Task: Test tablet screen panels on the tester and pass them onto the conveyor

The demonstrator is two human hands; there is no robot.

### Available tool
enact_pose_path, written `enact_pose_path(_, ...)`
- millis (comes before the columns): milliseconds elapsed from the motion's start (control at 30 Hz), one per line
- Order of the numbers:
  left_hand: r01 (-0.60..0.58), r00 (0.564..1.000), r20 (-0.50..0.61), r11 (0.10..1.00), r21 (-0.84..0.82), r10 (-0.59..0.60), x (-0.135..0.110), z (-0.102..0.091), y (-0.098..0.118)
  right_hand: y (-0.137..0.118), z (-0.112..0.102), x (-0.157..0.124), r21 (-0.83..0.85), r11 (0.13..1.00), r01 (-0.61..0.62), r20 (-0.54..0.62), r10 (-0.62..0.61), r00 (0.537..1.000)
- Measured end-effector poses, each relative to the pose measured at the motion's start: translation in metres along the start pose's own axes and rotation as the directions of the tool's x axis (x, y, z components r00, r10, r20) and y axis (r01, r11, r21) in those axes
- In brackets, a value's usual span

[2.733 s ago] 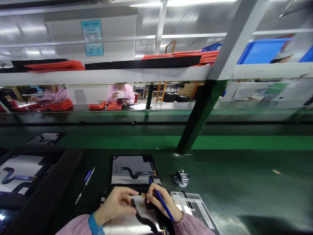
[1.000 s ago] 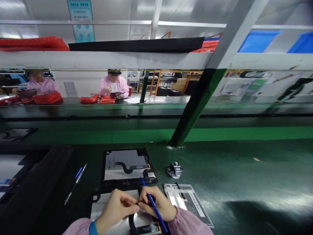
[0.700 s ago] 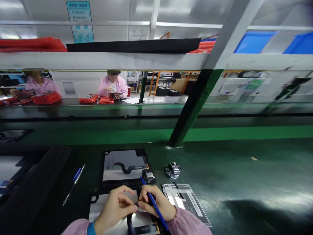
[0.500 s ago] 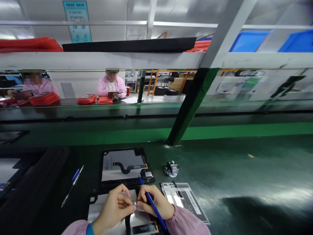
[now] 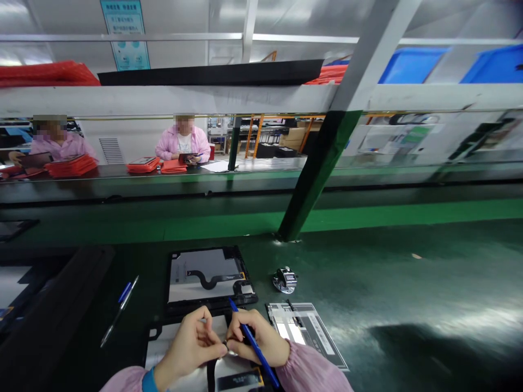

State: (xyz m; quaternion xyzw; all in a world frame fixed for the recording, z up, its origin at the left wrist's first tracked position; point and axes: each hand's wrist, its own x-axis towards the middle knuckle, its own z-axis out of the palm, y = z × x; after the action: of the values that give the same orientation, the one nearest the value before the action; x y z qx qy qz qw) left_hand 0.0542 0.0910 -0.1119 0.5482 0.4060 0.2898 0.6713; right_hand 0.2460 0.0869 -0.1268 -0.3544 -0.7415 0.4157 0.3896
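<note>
My left hand pinches at something small beside the black flex cable; the fingertips hide what it is. My right hand holds a blue pen slanted across its fingers, while its thumb and index finger meet the left fingertips at the same spot. Beneath both hands lies a display panel with a silvery back and black frame, partly covered by them. A second such panel lies just beyond, its curved black cable exposed. Close by the right hand rests a bare panel with a white label strip.
A metal tally counter sits right of the far panel. To the left lie a clear pen with a blue cap and a dark tray. A green-black post rises from the bench. Two people in pink work across the aisle.
The view has shifted slightly. Both hands stay together over the near panel, with the fingertips adjusted a little; the shiny bit seen between them earlier now looks dark.
</note>
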Motion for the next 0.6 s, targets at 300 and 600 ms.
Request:
enact_pose_path(300, -0.042, 0.997, -0.059, 0.995, 0.090, 0.048, 0.006, 0.004, -0.004, 0.001, 0.013, 0.008, -0.084, 0.996, 0.008, -0.135, -0.020, 0.991)
enact_pose_path(600, 0.008, 0.988, -0.117, 0.712, 0.702, 0.105, -0.071, -0.048, 0.021, 0.009, -0.050, -0.014, -0.434, 0.901, -0.022, -0.538, -0.240, 0.808)
